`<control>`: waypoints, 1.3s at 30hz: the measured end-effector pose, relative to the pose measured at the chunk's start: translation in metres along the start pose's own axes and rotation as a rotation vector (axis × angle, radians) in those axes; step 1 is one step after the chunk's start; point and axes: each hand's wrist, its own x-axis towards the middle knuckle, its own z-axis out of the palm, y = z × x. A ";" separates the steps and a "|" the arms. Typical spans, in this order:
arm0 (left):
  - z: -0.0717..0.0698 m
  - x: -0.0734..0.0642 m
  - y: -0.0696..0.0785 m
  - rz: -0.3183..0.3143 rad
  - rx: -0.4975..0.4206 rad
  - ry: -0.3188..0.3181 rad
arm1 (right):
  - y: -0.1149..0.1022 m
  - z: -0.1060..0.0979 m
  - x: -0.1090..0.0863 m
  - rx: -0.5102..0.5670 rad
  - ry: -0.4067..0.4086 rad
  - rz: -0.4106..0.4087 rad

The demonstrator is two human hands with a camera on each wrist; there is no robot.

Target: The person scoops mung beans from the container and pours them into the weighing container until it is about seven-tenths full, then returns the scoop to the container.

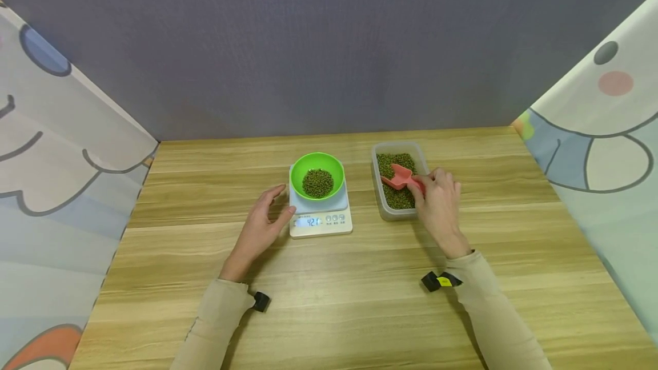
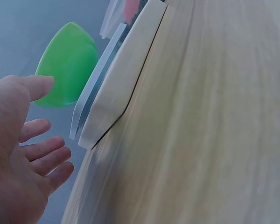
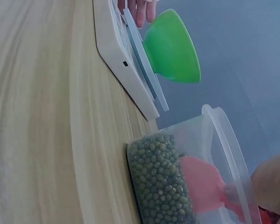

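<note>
A green bowl (image 1: 308,160) holding mung beans (image 1: 318,184) stands on a white kitchen scale (image 1: 321,230), whose display appears to read 421, any decimal point too small to tell. My left hand (image 1: 261,227) is beside the scale's left edge, fingers spread and relaxed, gripping nothing. In the right hand (image 1: 440,207) I pinch the handle of a red scoop (image 1: 402,177). Its head is inside a clear plastic container (image 1: 381,201) of mung beans (image 3: 158,182). Through the container wall in the right wrist view, the scoop head (image 3: 200,182) shows down at the bean surface.
Everything stands on a wood-grain table (image 1: 329,301). A grey panel (image 1: 329,50) rises behind its far edge. Cartoon-printed cloths (image 1: 67,130) hang at both sides. Each sleeve carries a small black wrist camera (image 1: 261,301).
</note>
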 end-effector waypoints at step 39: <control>-0.003 -0.001 0.000 0.017 -0.002 0.008 | 0.004 -0.001 -0.008 0.074 0.123 0.020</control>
